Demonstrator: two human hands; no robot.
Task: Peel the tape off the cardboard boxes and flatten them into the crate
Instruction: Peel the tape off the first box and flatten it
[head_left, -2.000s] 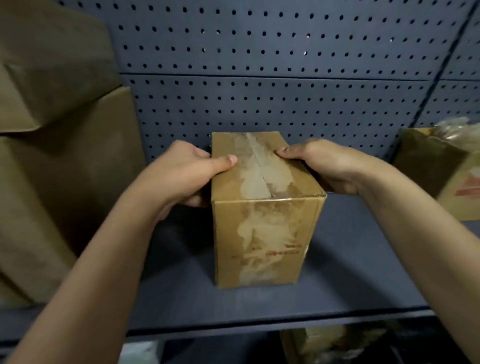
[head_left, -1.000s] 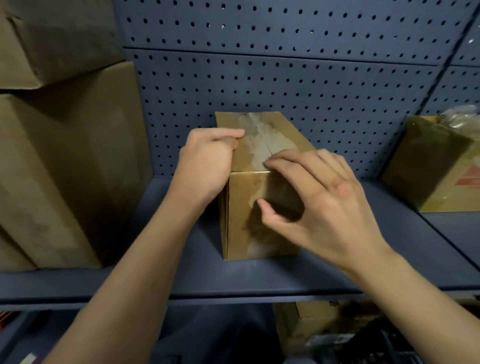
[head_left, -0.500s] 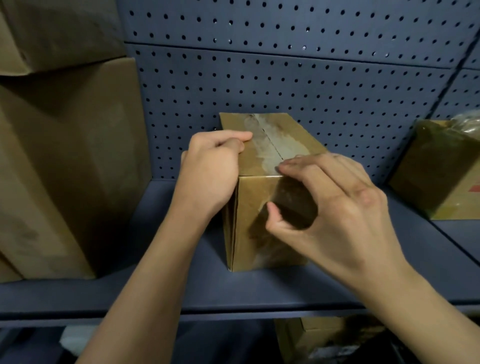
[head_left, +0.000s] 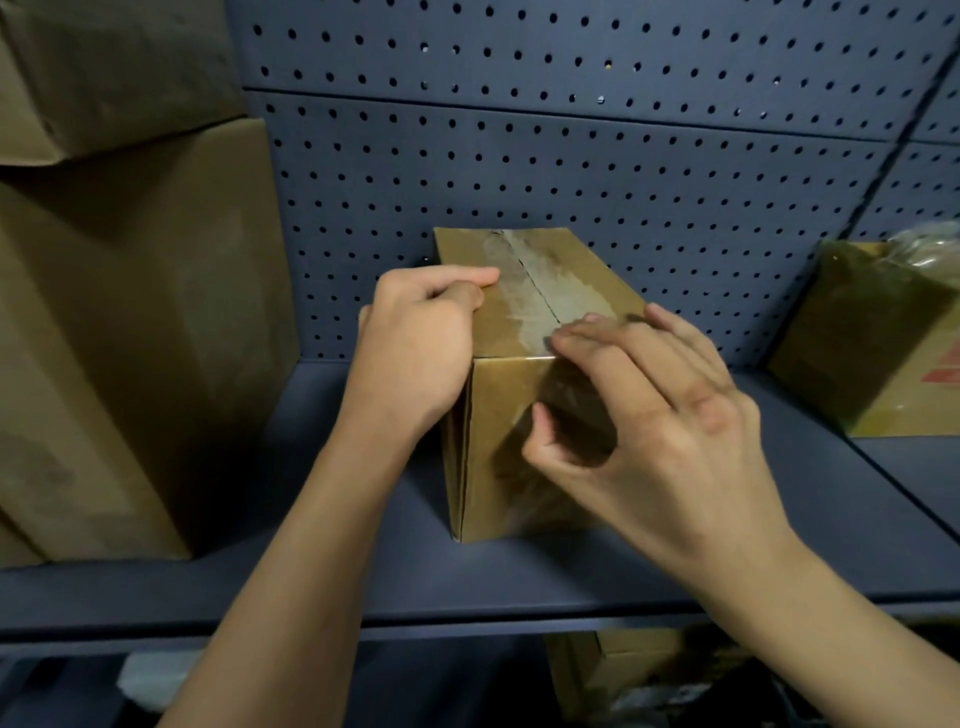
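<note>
A small brown cardboard box (head_left: 498, 457) stands upright on the dark blue shelf (head_left: 363, 582). Clear tape (head_left: 524, 306) runs along the seam of its top and down the front face. My left hand (head_left: 415, 348) grips the box's top left edge, thumb on the lid. My right hand (head_left: 644, 415) is spread over the front right corner, fingertips resting on the tape at the top front edge and thumb pressed against the front face. Whether the tape end is lifted I cannot tell. No crate is in view.
Large cardboard boxes (head_left: 119, 322) are stacked at the left. Another box (head_left: 872, 343) with plastic on top sits at the right. A blue pegboard wall (head_left: 571, 156) backs the shelf. More cartons (head_left: 623, 675) lie below the shelf.
My right hand moved from the box's right side to its front, fingertips now on the tape at the top edge. My left hand shifted to grip the top left edge.
</note>
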